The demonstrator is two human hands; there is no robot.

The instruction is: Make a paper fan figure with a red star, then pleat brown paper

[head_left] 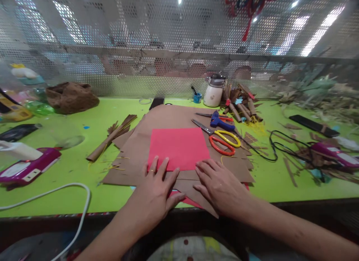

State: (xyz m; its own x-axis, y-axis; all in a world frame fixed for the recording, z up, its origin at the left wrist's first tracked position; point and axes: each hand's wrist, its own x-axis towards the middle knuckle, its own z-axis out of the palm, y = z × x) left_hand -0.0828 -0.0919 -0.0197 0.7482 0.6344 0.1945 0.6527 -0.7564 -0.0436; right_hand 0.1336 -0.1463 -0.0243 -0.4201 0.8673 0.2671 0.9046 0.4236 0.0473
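Observation:
A red sheet of paper (179, 145) lies flat on a stack of brown paper (134, 152). My left hand (158, 188) rests with spread fingers on the sheet's lower left part, a ring on one finger. On its lower right corner lie the fingertips of my right hand (220, 182), fingers stretched out and thumb apart. Neither hand grips anything. Scissors with yellow and red-orange handles (224, 143) lie just right of the sheet, blades pointing to the upper left. Behind them is a blue glue gun (221, 122). More red paper (187, 201) shows under the brown sheets near the table edge.
A rolled brown paper bundle (109, 139) lies on the left of the green table (106, 199). Purple power strips (30, 165) sit at both sides, with a white cable (85, 205) at front left. A white jar (214, 92) stands behind. Black cable (273, 145) loops at right.

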